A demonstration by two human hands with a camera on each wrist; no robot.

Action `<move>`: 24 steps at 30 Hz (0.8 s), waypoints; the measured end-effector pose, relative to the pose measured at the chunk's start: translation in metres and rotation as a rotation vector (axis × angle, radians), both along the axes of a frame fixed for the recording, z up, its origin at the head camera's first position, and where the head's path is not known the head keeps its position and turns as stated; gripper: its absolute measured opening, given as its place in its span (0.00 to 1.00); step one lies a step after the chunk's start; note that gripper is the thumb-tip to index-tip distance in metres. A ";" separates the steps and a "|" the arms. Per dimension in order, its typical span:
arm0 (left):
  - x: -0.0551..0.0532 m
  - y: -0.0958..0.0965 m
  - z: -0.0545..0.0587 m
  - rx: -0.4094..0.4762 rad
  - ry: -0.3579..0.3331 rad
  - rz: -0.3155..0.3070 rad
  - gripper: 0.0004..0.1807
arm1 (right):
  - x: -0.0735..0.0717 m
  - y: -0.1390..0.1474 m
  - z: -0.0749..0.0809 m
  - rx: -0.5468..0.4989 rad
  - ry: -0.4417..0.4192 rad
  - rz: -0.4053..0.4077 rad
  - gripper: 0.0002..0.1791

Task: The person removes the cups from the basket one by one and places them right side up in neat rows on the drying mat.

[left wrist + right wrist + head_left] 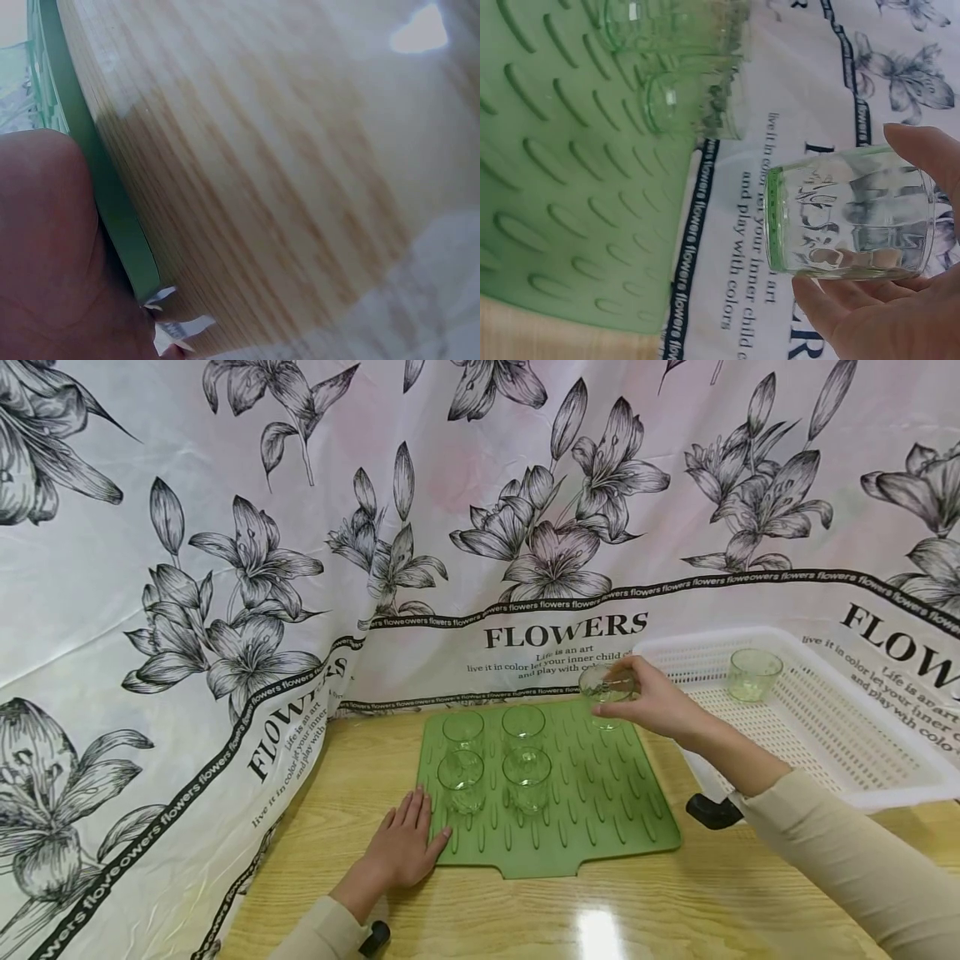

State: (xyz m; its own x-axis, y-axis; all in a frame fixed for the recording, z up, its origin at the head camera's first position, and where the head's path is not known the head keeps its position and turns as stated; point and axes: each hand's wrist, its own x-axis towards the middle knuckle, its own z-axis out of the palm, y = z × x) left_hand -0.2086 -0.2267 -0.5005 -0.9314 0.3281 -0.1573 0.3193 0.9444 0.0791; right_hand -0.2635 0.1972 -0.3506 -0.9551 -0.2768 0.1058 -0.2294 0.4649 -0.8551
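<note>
My right hand grips a clear drinking glass around its side, above the back right part of a green ribbed mat. In the right wrist view the glass lies between thumb and fingers, its thick greenish base pointing towards the mat side, apart from the mat. Several like glasses stand in two rows on the mat's left half, among them a front left glass and a front right glass. Against the mat's left edge rests my left hand, fingers extended; its thumb edge shows in the left wrist view.
A white perforated plastic basket stands at the right, with one glass inside. Behind the wooden table hangs a flower-printed cloth, which also runs down the left side.
</note>
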 end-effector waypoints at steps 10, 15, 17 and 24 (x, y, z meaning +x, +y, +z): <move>-0.002 0.000 0.001 -0.005 -0.001 0.002 0.46 | -0.010 -0.015 -0.017 0.011 0.001 -0.038 0.47; -0.002 -0.001 0.003 -0.010 0.012 0.000 0.46 | -0.017 -0.024 -0.026 0.043 0.011 -0.072 0.48; -0.002 -0.001 0.002 -0.010 0.009 -0.001 0.47 | -0.019 -0.027 -0.030 0.052 0.009 -0.085 0.48; -0.001 -0.001 0.001 0.007 -0.002 0.000 0.45 | -0.026 -0.032 -0.047 -0.003 0.002 -0.107 0.46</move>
